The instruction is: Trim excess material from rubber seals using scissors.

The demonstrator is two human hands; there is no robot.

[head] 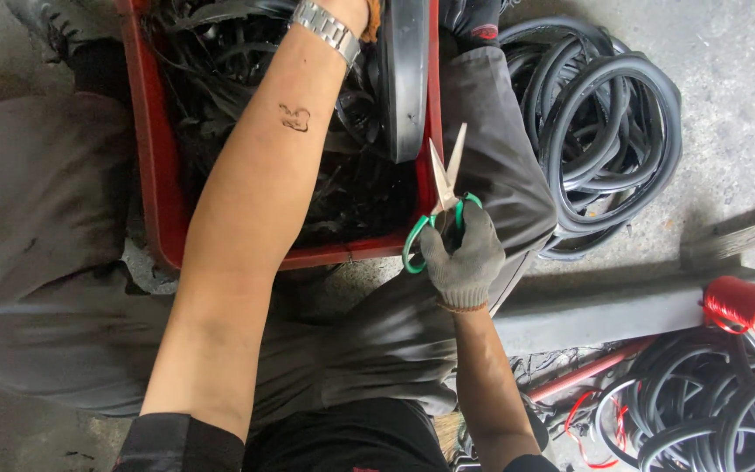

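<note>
Your right hand (463, 258), in a grey knit glove, is closed around the green handles of a pair of scissors (444, 194). The fingers go through the loops and the grip is firm. The blades point up and away from you, parted a little at the tips, and they sit just over the near right corner of the red crate (157, 157). The scissors touch nothing but your glove, as far as you can see here.

Your left arm reaches straight out over the crate, with a metal watch (329, 28) on the wrist. The left hand itself runs off the top edge of the view, so you cannot tell whether it is open or holding something. It is down among the black rubber strips (220, 61) that fill the crate. A wide black rubber band (405, 79) stands on edge against the crate's right wall, just beside that wrist and just above the scissor tips.

The crate sits on the concrete floor between your knees, which are in grey trousers. To the right of it, on the floor, lies a pile of black rubber rings (609, 122). Nearer to you on the right are a spool of red string (749, 306) and another heap of black rings (709, 411).
</note>
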